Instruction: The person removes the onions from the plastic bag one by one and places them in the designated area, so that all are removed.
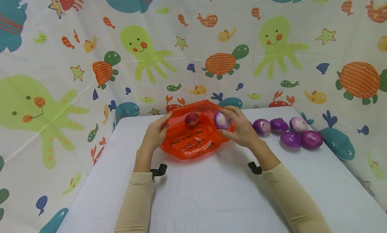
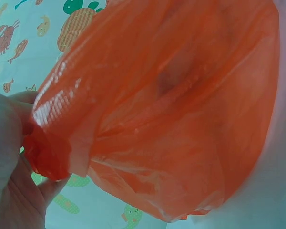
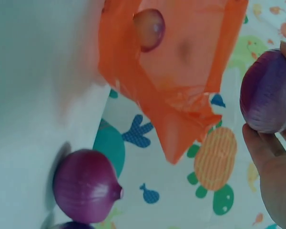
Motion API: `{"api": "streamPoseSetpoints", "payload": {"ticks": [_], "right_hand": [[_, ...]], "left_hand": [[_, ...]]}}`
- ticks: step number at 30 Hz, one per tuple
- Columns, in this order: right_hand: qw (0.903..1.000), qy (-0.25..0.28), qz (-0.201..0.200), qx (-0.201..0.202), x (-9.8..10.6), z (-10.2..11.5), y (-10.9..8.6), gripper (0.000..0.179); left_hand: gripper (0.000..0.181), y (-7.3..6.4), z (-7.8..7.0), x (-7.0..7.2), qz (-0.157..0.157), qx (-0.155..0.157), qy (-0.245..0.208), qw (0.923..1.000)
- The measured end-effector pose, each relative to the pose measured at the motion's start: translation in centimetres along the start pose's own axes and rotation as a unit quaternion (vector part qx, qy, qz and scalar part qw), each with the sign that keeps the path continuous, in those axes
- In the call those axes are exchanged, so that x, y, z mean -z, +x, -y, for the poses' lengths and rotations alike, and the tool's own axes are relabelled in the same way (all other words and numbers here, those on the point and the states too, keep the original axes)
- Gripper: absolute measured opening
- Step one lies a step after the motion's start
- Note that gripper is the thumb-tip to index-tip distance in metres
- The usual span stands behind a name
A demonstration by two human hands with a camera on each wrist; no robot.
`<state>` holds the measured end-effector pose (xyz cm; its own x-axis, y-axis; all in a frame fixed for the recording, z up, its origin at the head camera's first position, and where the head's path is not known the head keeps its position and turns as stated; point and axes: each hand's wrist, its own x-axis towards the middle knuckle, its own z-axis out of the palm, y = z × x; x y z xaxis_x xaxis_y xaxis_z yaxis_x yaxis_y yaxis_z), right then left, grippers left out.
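Note:
An orange-red plastic bag (image 1: 193, 150) with dark printing lies on the white table, its mouth spread open. My left hand (image 1: 155, 134) pinches the bag's left edge; in the left wrist view the bunched plastic (image 2: 47, 155) sits between fingers and thumb. Inside the bag rests one red onion (image 1: 191, 119), also visible in the right wrist view through the opening. My right hand (image 1: 242, 127) grips a purple-and-white onion (image 1: 222, 120) beside the bag's right edge. In the right wrist view this onion (image 3: 268, 93) is held between thumb and fingers.
To the right on the table (image 1: 205, 196) sits a group of several purple onions, among them a dark one (image 1: 311, 139) and a paler one (image 1: 298, 124). Behind the table hangs a curtain (image 1: 193, 68) printed with sea animals.

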<state>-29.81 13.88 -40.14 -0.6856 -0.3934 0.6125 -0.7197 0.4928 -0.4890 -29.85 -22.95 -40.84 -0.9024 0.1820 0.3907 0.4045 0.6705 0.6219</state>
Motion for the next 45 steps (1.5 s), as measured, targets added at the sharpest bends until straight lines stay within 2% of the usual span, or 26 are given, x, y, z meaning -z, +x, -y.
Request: {"api": "streamPoseSetpoints", "payload": {"ticks": [11,20,25,36,45], "right_hand": [[0.9989,-0.025,-0.039,-0.006,1.7,-1.2,-0.1,0.076],[0.9983,-0.026,-0.033,-0.041,3.0,-1.9,-0.7,0.075],[0.9971,-0.045,-0.029,-0.054,3.7,-2.3,-0.9,0.075],[0.9916,-0.061,0.02,-0.113,5.9,-2.8,-1.3,0.075],[0.9734,-0.071,0.082,-0.202,8.4,-3.6,-2.2,0.083]], "left_hand": [[0.06,0.0,0.0,0.0,0.001,-0.003,0.002,1.0],[0.061,0.0,0.0,0.0,0.004,-0.001,0.001,1.0],[0.061,0.0,0.0,0.0,0.003,-0.007,0.005,1.0],[0.062,0.0,0.1,0.0,0.002,-0.004,0.001,1.0],[0.062,0.0,0.2,-0.1,0.002,-0.004,-0.001,1.0]]}}
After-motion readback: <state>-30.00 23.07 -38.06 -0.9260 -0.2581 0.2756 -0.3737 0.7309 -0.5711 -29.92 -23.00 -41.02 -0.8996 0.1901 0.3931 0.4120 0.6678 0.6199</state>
